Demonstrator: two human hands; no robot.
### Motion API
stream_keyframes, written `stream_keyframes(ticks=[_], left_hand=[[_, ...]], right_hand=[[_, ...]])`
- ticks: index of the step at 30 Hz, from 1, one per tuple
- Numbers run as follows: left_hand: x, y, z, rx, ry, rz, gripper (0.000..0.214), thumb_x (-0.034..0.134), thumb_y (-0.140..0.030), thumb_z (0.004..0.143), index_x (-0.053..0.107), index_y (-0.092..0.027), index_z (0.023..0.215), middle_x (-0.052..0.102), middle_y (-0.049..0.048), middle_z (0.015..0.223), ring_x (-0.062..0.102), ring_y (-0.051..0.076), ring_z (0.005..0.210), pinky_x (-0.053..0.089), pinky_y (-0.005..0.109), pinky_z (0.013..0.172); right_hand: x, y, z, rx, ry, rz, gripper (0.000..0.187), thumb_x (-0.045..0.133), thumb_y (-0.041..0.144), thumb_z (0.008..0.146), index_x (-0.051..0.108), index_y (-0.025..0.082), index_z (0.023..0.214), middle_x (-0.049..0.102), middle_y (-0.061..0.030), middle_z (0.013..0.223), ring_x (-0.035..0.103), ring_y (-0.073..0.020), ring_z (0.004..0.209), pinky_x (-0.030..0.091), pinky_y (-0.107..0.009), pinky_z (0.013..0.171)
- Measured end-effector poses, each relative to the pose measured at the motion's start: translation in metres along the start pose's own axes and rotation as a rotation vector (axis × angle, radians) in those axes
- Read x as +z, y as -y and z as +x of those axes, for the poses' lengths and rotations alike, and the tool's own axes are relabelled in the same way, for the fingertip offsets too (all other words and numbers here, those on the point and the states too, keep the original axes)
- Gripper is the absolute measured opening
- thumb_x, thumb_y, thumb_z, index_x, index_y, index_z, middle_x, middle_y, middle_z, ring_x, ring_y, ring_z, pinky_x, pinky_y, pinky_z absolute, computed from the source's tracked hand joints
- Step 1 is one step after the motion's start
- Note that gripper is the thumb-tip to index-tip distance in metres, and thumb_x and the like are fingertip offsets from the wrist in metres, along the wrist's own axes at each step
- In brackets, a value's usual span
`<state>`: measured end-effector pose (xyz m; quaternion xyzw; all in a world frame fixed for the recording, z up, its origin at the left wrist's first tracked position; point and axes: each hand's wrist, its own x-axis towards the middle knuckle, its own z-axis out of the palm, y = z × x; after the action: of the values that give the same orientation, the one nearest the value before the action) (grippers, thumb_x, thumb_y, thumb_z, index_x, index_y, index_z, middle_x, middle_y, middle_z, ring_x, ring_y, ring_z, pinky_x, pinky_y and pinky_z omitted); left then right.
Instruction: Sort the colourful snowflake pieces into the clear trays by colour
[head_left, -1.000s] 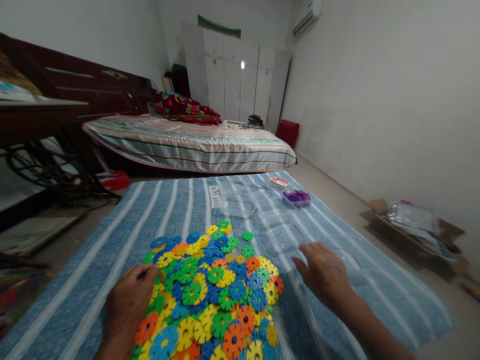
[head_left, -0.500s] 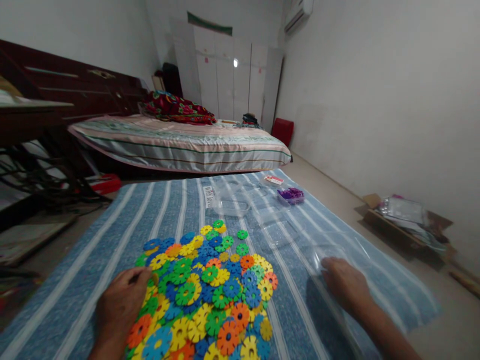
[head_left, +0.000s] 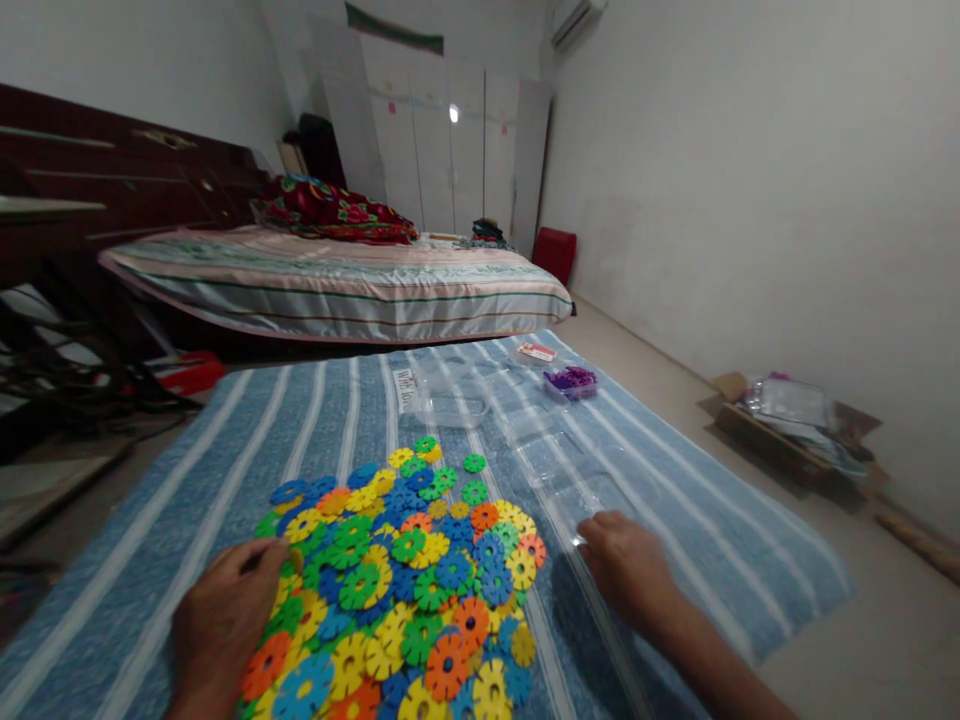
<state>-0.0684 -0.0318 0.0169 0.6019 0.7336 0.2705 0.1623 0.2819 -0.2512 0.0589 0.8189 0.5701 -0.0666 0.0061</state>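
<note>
A heap of flower-shaped, slotted plastic discs (head_left: 420,560) in yellow, green, blue and orange lies on the striped cloth. At the heap's left edge is my left hand (head_left: 229,610), its fingers closed and a dark yellow disc (head_left: 297,560) at the fingertips. Right of the heap, my right hand (head_left: 626,565) pinches the near edge of a clear plastic container (head_left: 589,495). Its outline is hard to see against the cloth.
Beyond the heap lie another clear container (head_left: 450,405) with a "With love" label, a small tub of purple pieces (head_left: 570,384) and a red-and-white card (head_left: 537,352). A bed (head_left: 337,290) stands behind the cloth-covered surface (head_left: 225,440). An open cardboard box (head_left: 787,430) sits on the floor at right.
My right hand has moved left, towards the heap, with the clear plastic. My left hand stays at the heap's left edge. The whole view has shifted slightly.
</note>
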Motion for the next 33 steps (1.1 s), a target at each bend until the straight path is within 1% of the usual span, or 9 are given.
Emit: stream_keyframes(ticks=[5,8,11,13,16,19,26,29,33], left_hand=[[-0.002,0.0,0.0,0.008,0.018,0.028,0.03,0.047,-0.044,0.083,0.067,-0.022,0.084,0.072,0.0064,0.109,0.065,0.025,0.093,0.048,0.032,0.084],[-0.004,-0.001,-0.001,0.007,0.023,0.026,0.029,0.048,-0.045,0.084,0.067,-0.023,0.082,0.073,0.0043,0.103,0.065,0.024,0.09,0.05,0.033,0.084],[-0.003,-0.001,-0.002,0.027,-0.002,0.01,0.027,0.049,-0.045,0.084,0.066,-0.025,0.081,0.073,0.0027,0.094,0.066,0.024,0.088,0.051,0.031,0.082],[-0.003,-0.001,-0.002,0.025,-0.015,0.011,0.026,0.049,-0.045,0.084,0.065,-0.026,0.079,0.073,0.0019,0.092,0.066,0.024,0.088,0.051,0.031,0.08],[-0.003,-0.003,-0.002,0.005,-0.009,0.024,0.028,0.049,-0.046,0.083,0.066,-0.025,0.079,0.074,0.0026,0.098,0.067,0.023,0.088,0.05,0.03,0.079],[-0.003,-0.004,-0.002,0.015,0.005,0.036,0.031,0.048,-0.046,0.083,0.068,-0.022,0.082,0.074,0.0053,0.104,0.066,0.025,0.089,0.049,0.031,0.079],[-0.001,-0.002,0.002,0.001,0.005,0.037,0.028,0.051,-0.043,0.083,0.07,-0.022,0.084,0.073,0.005,0.107,0.065,0.023,0.092,0.046,0.03,0.08],[0.0,0.001,0.003,0.0,0.009,0.042,0.029,0.052,-0.044,0.083,0.071,-0.021,0.085,0.073,0.0055,0.109,0.064,0.022,0.09,0.046,0.03,0.078],[0.0,0.001,0.003,0.019,-0.008,0.017,0.026,0.053,-0.041,0.082,0.07,-0.021,0.083,0.073,0.0041,0.106,0.063,0.021,0.087,0.046,0.029,0.08]], right_hand=[[0.0,0.002,0.002,-0.016,0.005,0.012,0.023,0.052,0.014,0.098,0.075,0.02,0.1,0.075,-0.0078,0.103,0.068,-0.0225,0.104,0.044,-0.028,0.081],[0.0,0.003,0.002,-0.022,-0.003,0.016,0.023,0.053,0.015,0.098,0.075,0.02,0.098,0.075,-0.008,0.102,0.068,-0.0223,0.102,0.044,-0.028,0.081],[-0.002,0.004,0.002,-0.026,0.006,0.025,0.022,0.053,0.017,0.098,0.075,0.02,0.099,0.075,-0.0082,0.103,0.067,-0.0224,0.103,0.044,-0.028,0.08],[-0.004,0.004,0.002,-0.033,0.02,0.033,0.022,0.053,0.018,0.098,0.075,0.02,0.1,0.075,-0.0082,0.103,0.067,-0.0224,0.104,0.044,-0.028,0.08],[-0.004,0.004,0.002,-0.048,0.04,0.033,0.022,0.053,0.019,0.098,0.075,0.021,0.1,0.075,-0.0084,0.104,0.067,-0.022,0.103,0.044,-0.027,0.08],[-0.004,0.003,0.004,-0.054,0.051,0.029,0.023,0.051,0.019,0.098,0.075,0.02,0.101,0.075,-0.0088,0.104,0.068,-0.0219,0.104,0.044,-0.028,0.081],[-0.008,0.005,0.006,-0.055,0.065,0.024,0.025,0.05,0.019,0.099,0.074,0.019,0.103,0.075,-0.0088,0.106,0.068,-0.0232,0.106,0.045,-0.029,0.082],[-0.01,0.006,0.004,-0.054,0.071,0.017,0.025,0.05,0.019,0.099,0.074,0.019,0.104,0.074,-0.0088,0.106,0.068,-0.0228,0.105,0.045,-0.029,0.082],[-0.013,0.009,0.003,-0.051,0.084,0.007,0.025,0.05,0.018,0.099,0.075,0.019,0.103,0.074,-0.0098,0.107,0.068,-0.0238,0.106,0.046,-0.029,0.081]])
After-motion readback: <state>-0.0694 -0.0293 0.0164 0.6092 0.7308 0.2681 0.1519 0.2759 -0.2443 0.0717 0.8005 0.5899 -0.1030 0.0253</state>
